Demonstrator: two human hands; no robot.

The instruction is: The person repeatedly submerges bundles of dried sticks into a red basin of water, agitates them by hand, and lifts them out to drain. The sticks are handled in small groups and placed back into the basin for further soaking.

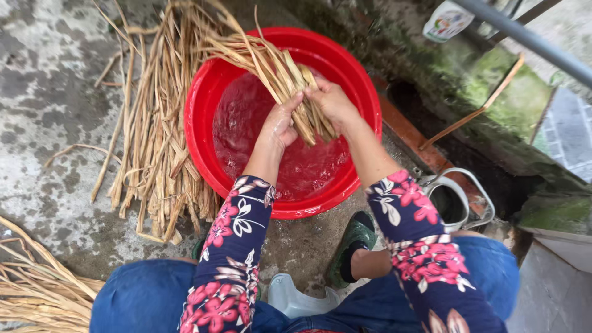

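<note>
Both hands are over the red basin (203, 98), and both are wrapped around one bundle (271, 61) of dry tan stalks. The left hand (279, 123) grips it from the near left side, fingers curled round the stalks above the water. The right hand (333, 102) clamps it from the right, touching the left at the fingertips, so the bundle runs straight between the two palms. Its lower ends poke out just below the hands, over the middle of the basin; its long upper part slants up and left across the basin's far rim.

The water (308, 169) in the basin looks rippled and sits below the hands; whether the stalk ends touch it, I cannot tell.

Just left of the basin, touching its rim, a big loose pile (154, 154) of the same stalks lies on the wet concrete (49, 92). Well to the basin's near left, at the frame corner, another heap (37, 290) shows. Right of the basin stands a small metal pot (453, 200) with looped handles. Near side of the basin, a green shoe (354, 237) rests on the ground, and a white stool edge (296, 302) shows between the blue-trousered knees. Floral sleeves cover both forearms.
</note>
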